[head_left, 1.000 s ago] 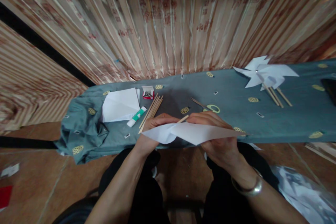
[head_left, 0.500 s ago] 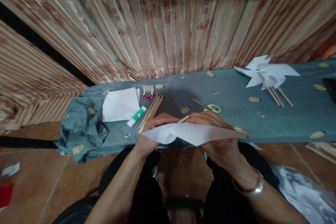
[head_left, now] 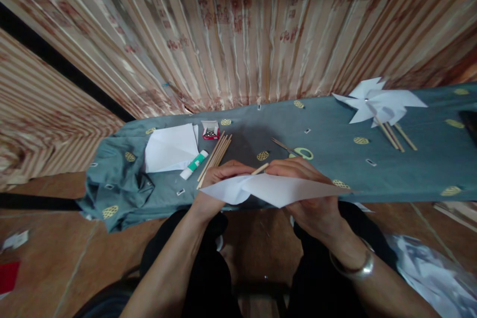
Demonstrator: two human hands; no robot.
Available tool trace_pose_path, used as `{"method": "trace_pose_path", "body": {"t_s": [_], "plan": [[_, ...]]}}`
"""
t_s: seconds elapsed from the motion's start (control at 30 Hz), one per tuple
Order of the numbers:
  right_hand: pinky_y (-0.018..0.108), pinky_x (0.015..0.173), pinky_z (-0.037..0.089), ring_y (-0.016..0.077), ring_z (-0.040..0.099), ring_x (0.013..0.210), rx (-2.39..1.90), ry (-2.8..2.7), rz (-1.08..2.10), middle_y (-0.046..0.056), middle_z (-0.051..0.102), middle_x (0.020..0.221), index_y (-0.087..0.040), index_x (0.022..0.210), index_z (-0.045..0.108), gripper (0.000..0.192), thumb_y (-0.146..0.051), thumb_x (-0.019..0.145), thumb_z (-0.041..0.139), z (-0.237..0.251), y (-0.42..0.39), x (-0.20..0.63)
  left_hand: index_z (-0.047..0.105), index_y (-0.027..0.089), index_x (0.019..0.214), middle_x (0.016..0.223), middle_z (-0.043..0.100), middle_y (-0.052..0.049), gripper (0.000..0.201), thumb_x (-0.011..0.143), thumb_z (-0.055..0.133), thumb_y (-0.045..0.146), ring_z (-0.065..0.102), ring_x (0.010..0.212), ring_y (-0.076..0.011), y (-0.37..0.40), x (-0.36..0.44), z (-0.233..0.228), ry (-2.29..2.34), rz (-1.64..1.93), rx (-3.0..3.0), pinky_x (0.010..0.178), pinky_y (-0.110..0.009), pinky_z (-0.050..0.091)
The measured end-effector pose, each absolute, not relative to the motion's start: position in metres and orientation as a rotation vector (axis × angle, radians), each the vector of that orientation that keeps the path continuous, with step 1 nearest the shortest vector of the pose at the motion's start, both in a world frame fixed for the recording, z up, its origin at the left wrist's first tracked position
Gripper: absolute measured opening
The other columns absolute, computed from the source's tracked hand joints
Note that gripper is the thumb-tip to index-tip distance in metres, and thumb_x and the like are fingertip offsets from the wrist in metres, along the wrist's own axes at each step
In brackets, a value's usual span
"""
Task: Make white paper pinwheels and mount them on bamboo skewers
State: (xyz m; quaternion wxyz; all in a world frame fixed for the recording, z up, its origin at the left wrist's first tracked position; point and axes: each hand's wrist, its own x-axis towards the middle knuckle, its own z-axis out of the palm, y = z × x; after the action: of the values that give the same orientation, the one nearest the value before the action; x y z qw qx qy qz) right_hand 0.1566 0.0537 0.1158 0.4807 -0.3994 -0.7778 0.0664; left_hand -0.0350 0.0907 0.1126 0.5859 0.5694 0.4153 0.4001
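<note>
Here, left hand [head_left: 219,179] and right hand [head_left: 305,194] both grasping one paper sheet [head_left: 272,189] and one stick [head_left: 260,169], near the scissors [head_left: 294,150], on grey-clothed bench [head_left: 335,159], striped curtain [head_left: 238,30] behind.

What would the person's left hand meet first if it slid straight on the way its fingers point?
Probably the right hand: the left hand points across at it, both holding the white paper.
</note>
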Motion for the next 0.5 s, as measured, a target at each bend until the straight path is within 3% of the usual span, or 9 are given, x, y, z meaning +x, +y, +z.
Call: {"method": "trace_pose_path", "body": {"t_s": [0.5], "plan": [[0.039,0.083,0.054,0.021,0.068,0.091,-1.003,-1.892,0.188,0.007,0.073,0.096,-0.022,0.104,0.064,0.021,-0.014,0.088,0.054,0.1167,0.0531,0.1566,0.078,0.018,0.076,0.079,0.069,-0.008,0.015,0.068,0.075,0.03,0.06,0.074,-0.0194,0.0914,-0.0355,0.1118,0.953,0.938,1.309,0.069,-0.03,0.047]]}}
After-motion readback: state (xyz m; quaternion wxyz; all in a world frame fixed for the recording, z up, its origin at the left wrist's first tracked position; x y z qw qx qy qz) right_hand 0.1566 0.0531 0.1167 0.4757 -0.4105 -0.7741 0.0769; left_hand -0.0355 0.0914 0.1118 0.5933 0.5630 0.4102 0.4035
